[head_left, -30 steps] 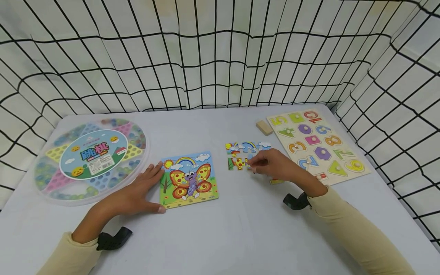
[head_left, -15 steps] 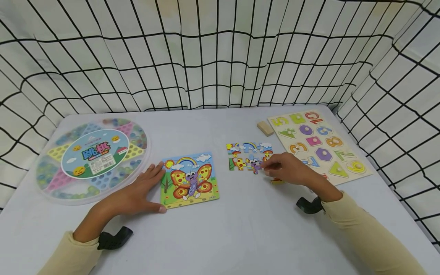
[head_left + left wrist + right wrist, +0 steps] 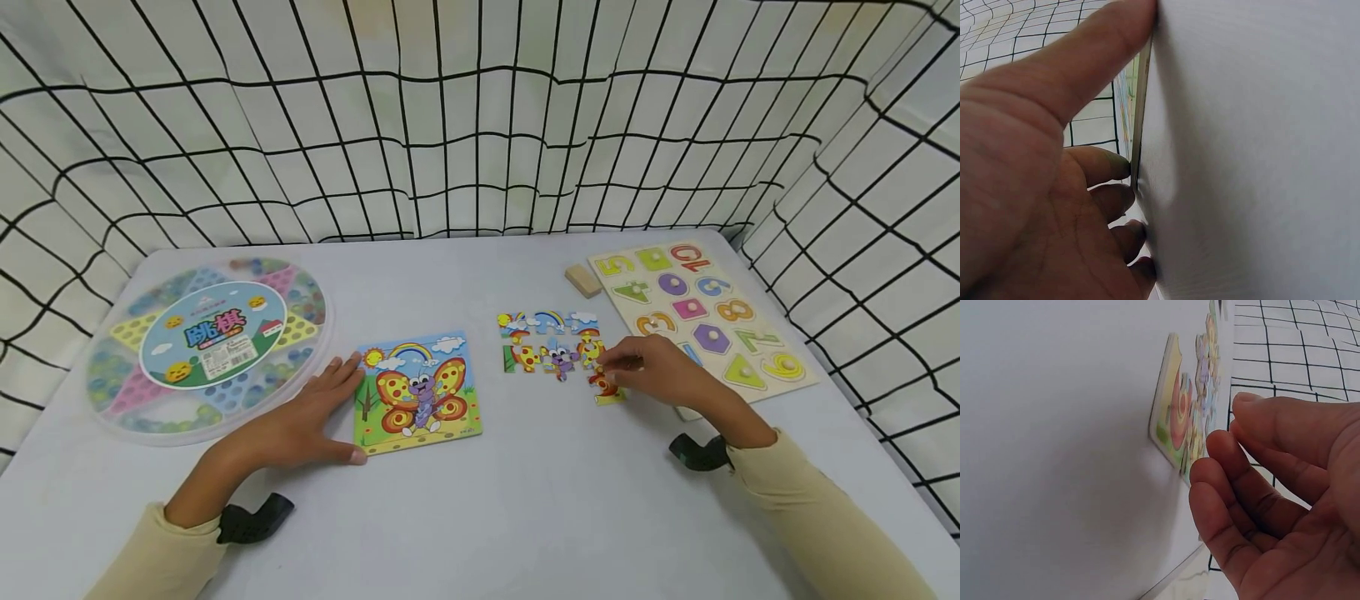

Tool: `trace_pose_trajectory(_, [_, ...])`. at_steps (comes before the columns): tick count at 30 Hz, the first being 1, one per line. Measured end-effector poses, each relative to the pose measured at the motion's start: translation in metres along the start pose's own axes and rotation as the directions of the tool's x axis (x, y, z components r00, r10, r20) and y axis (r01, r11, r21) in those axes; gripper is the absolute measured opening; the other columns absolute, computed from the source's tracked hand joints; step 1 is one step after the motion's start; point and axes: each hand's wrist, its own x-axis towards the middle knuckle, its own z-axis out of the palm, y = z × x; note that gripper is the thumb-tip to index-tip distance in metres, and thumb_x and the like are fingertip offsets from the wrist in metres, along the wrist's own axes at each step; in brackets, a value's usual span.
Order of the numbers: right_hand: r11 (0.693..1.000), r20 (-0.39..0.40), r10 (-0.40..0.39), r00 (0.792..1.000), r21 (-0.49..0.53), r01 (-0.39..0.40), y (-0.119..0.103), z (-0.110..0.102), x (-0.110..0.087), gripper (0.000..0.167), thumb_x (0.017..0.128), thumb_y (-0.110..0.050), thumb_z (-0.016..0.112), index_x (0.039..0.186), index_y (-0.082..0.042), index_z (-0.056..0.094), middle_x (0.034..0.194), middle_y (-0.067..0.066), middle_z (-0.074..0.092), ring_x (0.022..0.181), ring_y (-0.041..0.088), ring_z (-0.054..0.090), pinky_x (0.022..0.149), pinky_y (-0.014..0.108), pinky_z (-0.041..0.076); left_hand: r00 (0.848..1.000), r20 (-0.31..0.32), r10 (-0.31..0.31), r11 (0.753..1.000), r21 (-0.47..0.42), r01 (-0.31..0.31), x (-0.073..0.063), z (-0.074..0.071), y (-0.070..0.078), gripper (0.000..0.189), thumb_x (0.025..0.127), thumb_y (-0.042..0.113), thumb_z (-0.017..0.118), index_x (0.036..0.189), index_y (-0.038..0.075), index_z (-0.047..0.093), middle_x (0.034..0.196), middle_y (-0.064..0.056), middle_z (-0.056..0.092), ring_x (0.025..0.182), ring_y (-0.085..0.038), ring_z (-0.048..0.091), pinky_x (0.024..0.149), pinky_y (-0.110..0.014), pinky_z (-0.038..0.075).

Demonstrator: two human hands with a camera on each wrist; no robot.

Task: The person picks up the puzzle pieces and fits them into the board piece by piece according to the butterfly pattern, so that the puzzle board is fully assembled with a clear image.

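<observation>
My left hand (image 3: pixel 303 425) lies spread on the table, with its fingertips and thumb at the left edge of a square butterfly picture board (image 3: pixel 450 429). In the left wrist view, the fingertips and thumb meet the board's thin edge (image 3: pixel 1141 115). Further right lie butterfly jigsaw pieces (image 3: pixel 561 358) in rough rows with small gaps. A lower corner piece (image 3: pixel 611 398) with an orange wing juts out below them. My right hand (image 3: pixel 663 371) is loosely curled at the right side of these pieces. The right wrist view shows nothing between its thumb and fingers, with the corner piece (image 3: pixel 1175 412) beyond the fingertips.
A number-and-shape peg board (image 3: pixel 765 387) lies behind and right of my right hand. Near its left corner sits a small wooden block (image 3: pixel 583 281). A round Chinese checkers case (image 3: pixel 123 425) is at the left. Black netting (image 3: pixel 480 135) rises behind the white table.
My right hand has moved right, off the purple butterfly-face piece, which now lies uncovered in the middle. The lower corner piece shows more. My left hand stays at the board's edge.
</observation>
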Motion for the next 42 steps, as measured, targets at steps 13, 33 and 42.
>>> trace_pose_trajectory(13, [0.999,-0.014,0.016,1.0,-0.037,-0.016,0.0051,-0.0011,-0.0036,0.024,0.087,-0.002,0.071,0.111,-0.002,0.072,0.095,0.001,0.068,0.082,0.017,0.055,0.069,0.026,0.049,1.0,0.0,0.001,1.0,0.005,-0.001,-0.0007,-0.0003,-0.0007,0.114,0.074,0.055,0.078,0.154,0.0,0.019,0.163,-0.013,0.001,0.146,-0.039,-0.007,0.112,-0.062,0.003])
trace_pose_trajectory(33, [0.997,0.028,0.058,0.998,-0.043,-0.057,0.0066,0.0062,-0.0043,0.044,0.08,-0.004,0.079,0.12,-0.002,0.063,0.095,0.003,0.057,0.089,0.02,0.051,0.076,0.032,0.05,1.0,-0.003,-0.007,1.0,0.016,0.007,0.0002,0.0,0.0006,0.114,0.073,0.055,0.078,0.154,0.001,0.019,0.163,-0.012,0.001,0.146,-0.039,-0.006,0.112,-0.062,0.004])
trace_pose_trajectory(42, [0.999,-0.006,0.035,0.999,-0.04,-0.035,0.0035,0.0048,-0.0056,0.034,0.082,-0.001,0.076,0.115,-0.001,0.066,0.094,0.002,0.059,0.087,0.02,0.053,0.075,0.03,0.051,1.0,-0.005,-0.009,1.0,0.015,0.009,-0.001,0.001,-0.0013,0.114,0.073,0.056,0.078,0.154,0.002,0.019,0.163,-0.011,0.001,0.146,-0.038,-0.006,0.112,-0.062,0.004])
